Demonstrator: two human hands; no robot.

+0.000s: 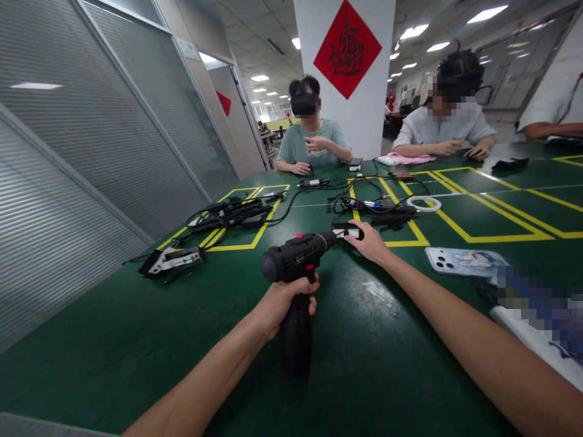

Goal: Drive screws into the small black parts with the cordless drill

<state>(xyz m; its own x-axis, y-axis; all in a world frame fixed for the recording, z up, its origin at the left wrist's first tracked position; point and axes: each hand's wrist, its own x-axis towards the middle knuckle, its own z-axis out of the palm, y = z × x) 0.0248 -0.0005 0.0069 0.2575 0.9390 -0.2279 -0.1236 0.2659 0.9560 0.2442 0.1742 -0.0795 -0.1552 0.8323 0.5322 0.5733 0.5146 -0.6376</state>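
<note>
My left hand (291,297) wraps round the handle of a black cordless drill (296,258) with red buttons. The drill points away to the right, its battery end low over the green table. At the drill's tip, my right hand (368,241) grips a small black and white box-like part (345,230) by its right side. The drill's bit end reaches the near face of this part; whether it touches a screw is too small to tell.
Tangled black cables (234,209) lie at the left, near an opened black and white casing (175,260). More cables and a white ring of tape (423,204) lie behind my right hand. A phone (464,261) rests at the right. Two people (314,136) sit across the green table (218,352).
</note>
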